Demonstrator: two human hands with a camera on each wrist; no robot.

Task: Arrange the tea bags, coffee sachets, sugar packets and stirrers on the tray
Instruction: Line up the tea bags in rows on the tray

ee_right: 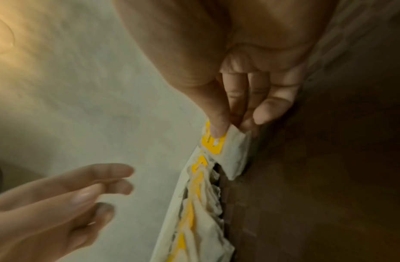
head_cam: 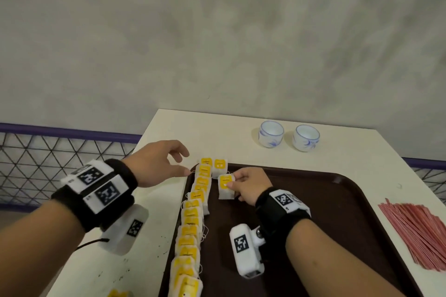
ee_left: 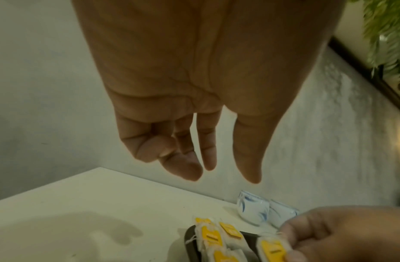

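Note:
A dark brown tray [head_cam: 337, 200] lies on the white table. A long row of white tea bags with yellow tags [head_cam: 193, 222] runs along the tray's left edge. My right hand [head_cam: 243, 182] pinches one more tea bag [head_cam: 226, 187] [ee_right: 225, 150] by thumb and fingers, just right of the row's far end. Another tea bag [head_cam: 220, 167] lies beyond it. My left hand [head_cam: 169, 164] [ee_left: 208, 159] hovers over the table left of the tray's far corner, fingers loosely curled and holding nothing. A bundle of red stirrers [head_cam: 417, 231] lies right of the tray.
Two white cups with blue patterns [head_cam: 271, 134] [head_cam: 306, 137] stand at the back of the table [head_cam: 217, 132]. A wire mesh fence with a purple rail [head_cam: 60, 152] runs to the left. One yellow-tagged bag [head_cam: 118, 293] lies on the table at the bottom left.

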